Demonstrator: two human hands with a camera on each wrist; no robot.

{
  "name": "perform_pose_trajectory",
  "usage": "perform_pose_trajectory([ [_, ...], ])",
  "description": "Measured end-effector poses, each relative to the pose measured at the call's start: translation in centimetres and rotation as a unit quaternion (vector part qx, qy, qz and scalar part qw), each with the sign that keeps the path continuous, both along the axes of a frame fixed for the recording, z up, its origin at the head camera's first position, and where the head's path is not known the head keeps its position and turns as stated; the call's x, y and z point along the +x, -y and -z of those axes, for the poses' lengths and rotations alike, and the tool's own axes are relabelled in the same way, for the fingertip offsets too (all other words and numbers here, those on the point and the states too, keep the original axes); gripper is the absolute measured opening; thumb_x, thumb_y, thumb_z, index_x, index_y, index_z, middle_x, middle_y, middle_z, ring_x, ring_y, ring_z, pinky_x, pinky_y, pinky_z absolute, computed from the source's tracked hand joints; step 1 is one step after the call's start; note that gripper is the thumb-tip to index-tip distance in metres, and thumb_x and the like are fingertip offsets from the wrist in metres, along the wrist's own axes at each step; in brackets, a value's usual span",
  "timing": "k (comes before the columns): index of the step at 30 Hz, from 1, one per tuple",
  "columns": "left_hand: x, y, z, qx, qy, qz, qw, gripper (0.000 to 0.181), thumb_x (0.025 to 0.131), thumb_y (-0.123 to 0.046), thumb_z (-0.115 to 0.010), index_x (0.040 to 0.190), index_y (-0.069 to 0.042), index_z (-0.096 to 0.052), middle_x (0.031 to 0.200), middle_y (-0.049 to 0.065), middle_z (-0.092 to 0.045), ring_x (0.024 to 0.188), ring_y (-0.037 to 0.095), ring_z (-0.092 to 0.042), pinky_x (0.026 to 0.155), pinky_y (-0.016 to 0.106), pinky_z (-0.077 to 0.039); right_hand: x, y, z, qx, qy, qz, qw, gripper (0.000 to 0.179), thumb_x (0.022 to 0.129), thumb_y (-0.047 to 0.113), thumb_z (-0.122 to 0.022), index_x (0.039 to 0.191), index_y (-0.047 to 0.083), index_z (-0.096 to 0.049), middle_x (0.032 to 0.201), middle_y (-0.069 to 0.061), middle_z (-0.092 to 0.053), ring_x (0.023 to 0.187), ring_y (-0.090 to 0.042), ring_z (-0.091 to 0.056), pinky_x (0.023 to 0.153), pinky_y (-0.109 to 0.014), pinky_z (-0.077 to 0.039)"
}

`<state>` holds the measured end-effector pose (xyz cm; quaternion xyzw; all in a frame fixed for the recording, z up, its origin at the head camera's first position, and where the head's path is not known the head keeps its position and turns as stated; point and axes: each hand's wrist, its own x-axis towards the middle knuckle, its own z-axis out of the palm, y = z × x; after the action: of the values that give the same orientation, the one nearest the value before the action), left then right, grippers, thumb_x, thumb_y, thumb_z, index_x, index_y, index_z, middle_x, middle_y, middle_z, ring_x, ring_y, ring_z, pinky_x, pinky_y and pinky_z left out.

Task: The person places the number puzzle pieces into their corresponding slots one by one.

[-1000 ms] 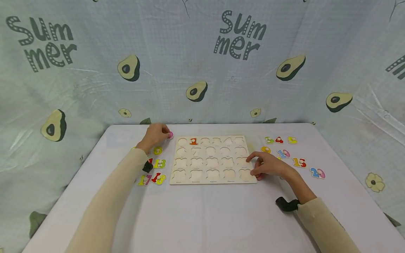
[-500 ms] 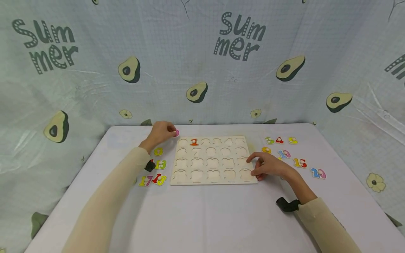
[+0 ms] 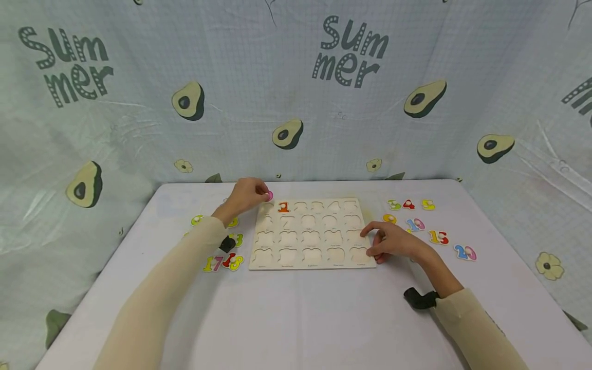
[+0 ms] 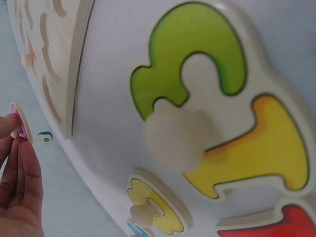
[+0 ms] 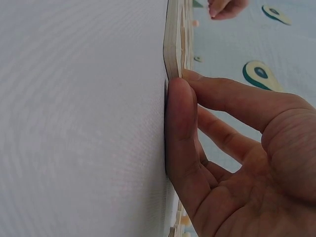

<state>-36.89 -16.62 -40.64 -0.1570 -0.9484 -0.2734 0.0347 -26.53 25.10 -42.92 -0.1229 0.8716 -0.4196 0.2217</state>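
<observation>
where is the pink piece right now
In the head view, the pink piece is pinched in the left hand, near the far left corner of the wooden board, left of the orange 1.

Behind the white table [image 3: 296, 318] hangs a pale cloth [image 3: 240, 61] with avocados [image 3: 287, 134], yellow flowers [image 3: 549, 267] and the big word "summer" [image 3: 347, 69]
</observation>
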Motion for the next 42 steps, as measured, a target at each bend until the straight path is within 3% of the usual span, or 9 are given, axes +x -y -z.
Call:
perform_pose_trajectory([
  [9, -0.1, 0.1, 0.6, -0.038, 0.02, 0.013, 0.999, 0.016, 0.091, -0.018, -0.074, 0.096, -0.003, -0.077, 0.092, 0.011, -0.075, 0.082, 0.021, -0.063, 0.073, 0.031, -0.049, -0.1, 0.2, -0.1, -0.001, -0.001, -0.004, 1.0, 0.047, 0.089, 0.011, -0.078, 0.13, 0.002, -0.059, 0.082, -0.01, -0.061, 0.064, -0.018, -0.067, 0.065, -0.029, -0.059],
  [19, -0.1, 0.0, 1.1, -0.069, 0.063, 0.007, 0.9956, 0.016, 0.092, -0.02, -0.075, 0.096, -0.004, -0.077, 0.088, 0.007, -0.074, 0.083, 0.019, -0.059, 0.076, 0.03, -0.045, -0.3, 0.2, 0.0, 0.003, -0.002, -0.006, 1.0, 0.046, 0.089, 0.012, -0.079, 0.13, 0.002, -0.059, 0.082, -0.01, -0.06, 0.064, -0.018, -0.067, 0.066, -0.03, -0.06],
  [27, 0.4, 0.0, 0.8, -0.07, 0.065, 0.001, 0.9954, 0.017, 0.093, -0.021, -0.075, 0.095, -0.003, -0.077, 0.09, 0.009, -0.074, 0.085, 0.021, -0.059, 0.078, 0.032, -0.047, -0.3, 0.3, 0.0, 0.003, -0.004, -0.006, 1.0, 0.047, 0.089, 0.012, -0.078, 0.13, 0.002, -0.06, 0.083, -0.01, -0.06, 0.064, -0.018, -0.067, 0.066, -0.029, -0.059],
  [32, 0.2, -0.3, 0.8, -0.076, 0.073, 0.002, 0.9944, 0.017, 0.094, -0.019, -0.073, 0.097, -0.003, -0.077, 0.092, 0.009, -0.074, 0.086, 0.021, -0.059, 0.081, 0.034, -0.048, -0.3, 0.2, -0.3, 0.005, -0.002, -0.006, 1.0, 0.047, 0.089, 0.012, -0.079, 0.13, 0.002, -0.059, 0.082, -0.01, -0.06, 0.064, -0.019, -0.067, 0.066, -0.029, -0.059],
  [38, 0.1, -0.8, 1.1, -0.115, 0.053, 0.02, 0.9918, 0.016, 0.093, -0.017, -0.069, 0.1, -0.003, -0.075, 0.094, 0.009, -0.071, 0.088, 0.023, -0.056, 0.085, 0.04, -0.047, 0.0, 0.0, -0.2, 0.004, 0.003, -0.001, 1.0, 0.047, 0.089, 0.012, -0.079, 0.13, 0.002, -0.059, 0.082, -0.01, -0.061, 0.064, -0.019, -0.067, 0.066, -0.029, -0.059],
  [42, 0.4, -0.7, 1.2, -0.108, 0.049, 0.02, 0.9928, 0.016, 0.092, -0.017, -0.069, 0.099, -0.004, -0.075, 0.093, 0.009, -0.07, 0.087, 0.022, -0.057, 0.083, 0.038, -0.047, 0.1, 0.0, 0.0, 0.001, 0.005, -0.002, 1.0, 0.046, 0.089, 0.012, -0.078, 0.13, 0.002, -0.059, 0.082, -0.01, -0.06, 0.064, -0.019, -0.067, 0.066, -0.029, -0.059],
])
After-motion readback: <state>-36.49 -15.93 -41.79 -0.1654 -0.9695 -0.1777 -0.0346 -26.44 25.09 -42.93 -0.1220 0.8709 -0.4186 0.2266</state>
